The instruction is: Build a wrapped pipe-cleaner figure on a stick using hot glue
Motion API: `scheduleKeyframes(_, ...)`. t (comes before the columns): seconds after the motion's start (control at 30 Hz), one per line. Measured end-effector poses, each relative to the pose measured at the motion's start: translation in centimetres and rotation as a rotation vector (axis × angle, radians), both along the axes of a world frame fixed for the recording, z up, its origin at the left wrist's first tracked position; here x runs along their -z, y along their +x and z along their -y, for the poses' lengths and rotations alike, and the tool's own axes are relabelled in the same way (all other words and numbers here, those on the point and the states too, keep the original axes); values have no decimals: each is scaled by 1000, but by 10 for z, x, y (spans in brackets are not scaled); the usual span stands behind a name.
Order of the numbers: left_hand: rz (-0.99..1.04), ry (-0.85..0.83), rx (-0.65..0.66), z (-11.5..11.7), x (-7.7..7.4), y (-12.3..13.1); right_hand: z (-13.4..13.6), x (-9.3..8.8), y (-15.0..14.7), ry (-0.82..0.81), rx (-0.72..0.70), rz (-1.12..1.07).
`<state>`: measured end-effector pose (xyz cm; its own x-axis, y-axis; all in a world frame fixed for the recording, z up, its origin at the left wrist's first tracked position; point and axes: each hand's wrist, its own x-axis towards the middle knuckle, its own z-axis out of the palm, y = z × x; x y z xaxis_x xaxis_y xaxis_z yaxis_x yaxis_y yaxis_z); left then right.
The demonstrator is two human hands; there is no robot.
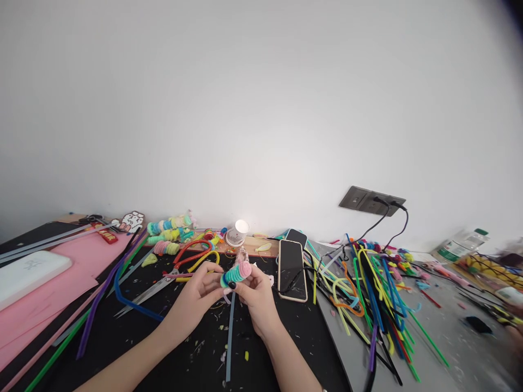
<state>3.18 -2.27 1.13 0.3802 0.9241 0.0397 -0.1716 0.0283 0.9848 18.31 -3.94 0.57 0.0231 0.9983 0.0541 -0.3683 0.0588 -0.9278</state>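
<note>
Pale, bare wall (245,109) rises behind a crowded black-and-grey tabletop (196,375), with a socket plate (359,197) set into it at two o'clock. At the centre of the scene, a person's two hands meet over a fuzzy coil (235,276) ringed in pink, mint and blue, its pink end tipped up toward one o'clock. The left hand (199,288) pinches the coil from the nine o'clock side near its blue end; the right hand (256,296) grips it from three o'clock, a dark-nailed digit pressed on the rings. Below, at six o'clock, a flat grey-blue strip (231,337) runs down the tabletop; whether it joins the coil cannot be told. Red-handled scissors (176,267) lie at nine o'clock, similar fuzzy pieces (169,224) at ten, a paper cup (237,234) at twelve and a phone (292,269) at three, with a tangle of fuzzy stems (376,272) farther out that way. The step in hand looks to be close finger work on the coil, held clear of the clutter. Judging by its soft rings, the next move calls for a light, steady pinch from both sides, without crushing or loosening the winding.
</note>
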Motion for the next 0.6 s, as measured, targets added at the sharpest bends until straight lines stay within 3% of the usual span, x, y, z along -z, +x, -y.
scheduleKeyframes(0.33,108,-150,49,-2,5,-1,-2,2,6,-11,-70,34)
scheduleKeyframes(0.6,167,-288,-22,-2,7,2,-4,4,8,-14,-72,50)
